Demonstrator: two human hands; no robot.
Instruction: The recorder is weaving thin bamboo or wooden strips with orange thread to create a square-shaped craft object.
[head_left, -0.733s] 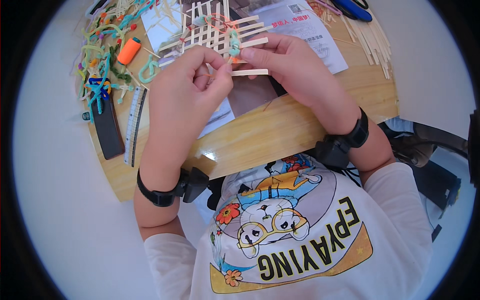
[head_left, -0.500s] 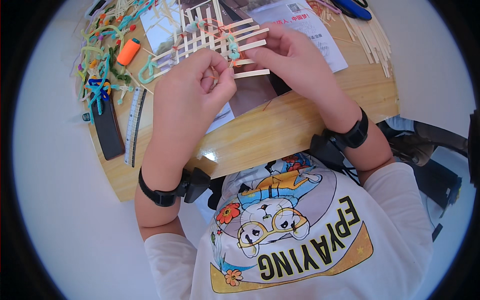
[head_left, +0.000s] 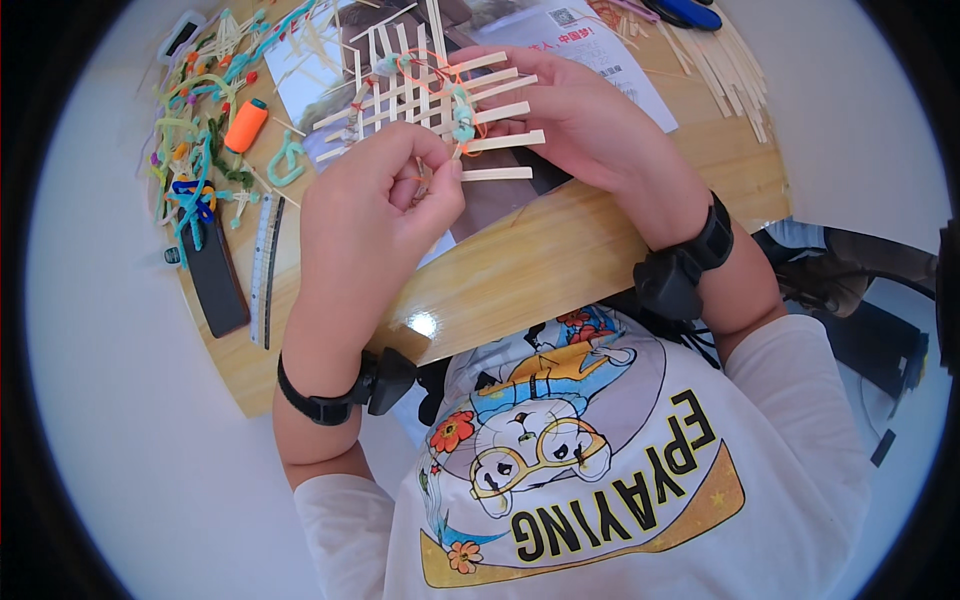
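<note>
A lattice of pale flat wooden sticks point(head_left: 508, 141), crossed and tied with orange thread, is between my two hands over the table's near half. A pale green fuzzy strand point(head_left: 462, 115) winds along its right side. My left hand point(head_left: 385, 185) pinches the lattice's near edge between thumb and forefinger; its other fingers are curled. At the right side, my right hand point(head_left: 575, 115) has its fingers around and partly behind the stick ends. Those fingertips are partly hidden by the sticks. Loops of orange thread run over the stick ends beside it.
Fuzzy coloured stems point(head_left: 210, 90) crowd the table's left side, near an orange spool point(head_left: 246, 126). A dark flat case point(head_left: 215, 285) and a clear ruler point(head_left: 264, 270) lie closer. Loose sticks point(head_left: 715, 70) and blue-handled scissors point(head_left: 690, 13) sit far right. Printed paper point(head_left: 640, 95) lies beneath the lattice.
The lattice has tilted a little and sits slightly lower in view. My right hand has shifted left, its fingers going further behind the stick ends. My left hand keeps its pinch.
</note>
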